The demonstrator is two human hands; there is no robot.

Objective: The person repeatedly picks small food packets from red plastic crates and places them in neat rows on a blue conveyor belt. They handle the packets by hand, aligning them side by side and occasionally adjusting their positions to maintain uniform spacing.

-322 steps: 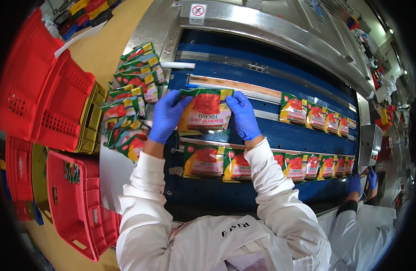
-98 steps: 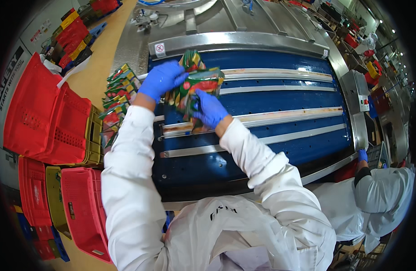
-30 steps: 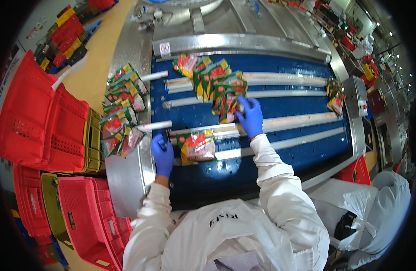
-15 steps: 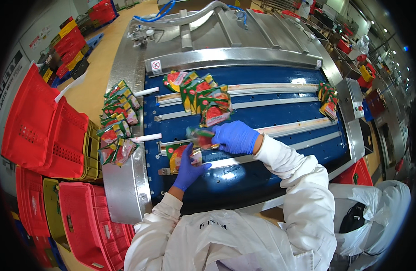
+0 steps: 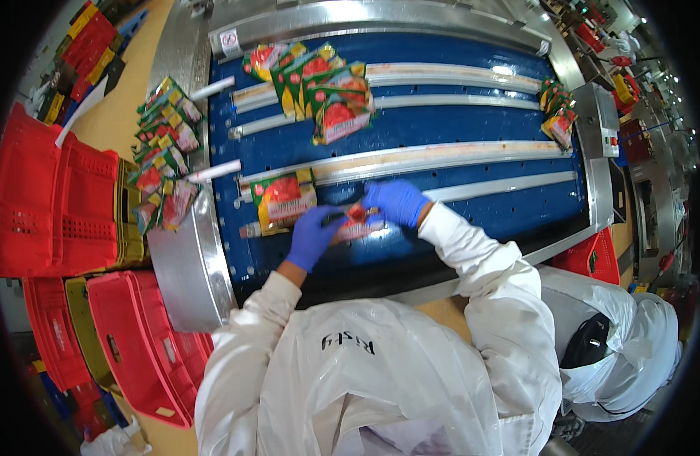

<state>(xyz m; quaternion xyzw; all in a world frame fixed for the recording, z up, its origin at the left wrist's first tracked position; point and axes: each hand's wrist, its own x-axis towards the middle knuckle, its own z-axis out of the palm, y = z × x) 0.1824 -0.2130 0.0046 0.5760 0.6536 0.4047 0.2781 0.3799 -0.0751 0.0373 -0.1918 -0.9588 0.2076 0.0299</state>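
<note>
Both my blue-gloved hands hold one green and red pouch low over the blue conveyor belt. My left hand grips its left end, my right hand its right end. Just left of my hands another pouch lies flat on the belt against a white rail. Farther up the belt, several pouches lie fanned in an overlapping row. A loose pile of pouches covers the steel ledge to the left of the belt.
Red crates stand stacked at the left, with more red and yellow crates below them. A few pouches sit at the belt's right end by a steel control box. Another person in white works at my right.
My right hand has come down from the upper pouches, carrying one toward me; my left hand has joined it, so both now grip that pouch near the belt's near edge.
</note>
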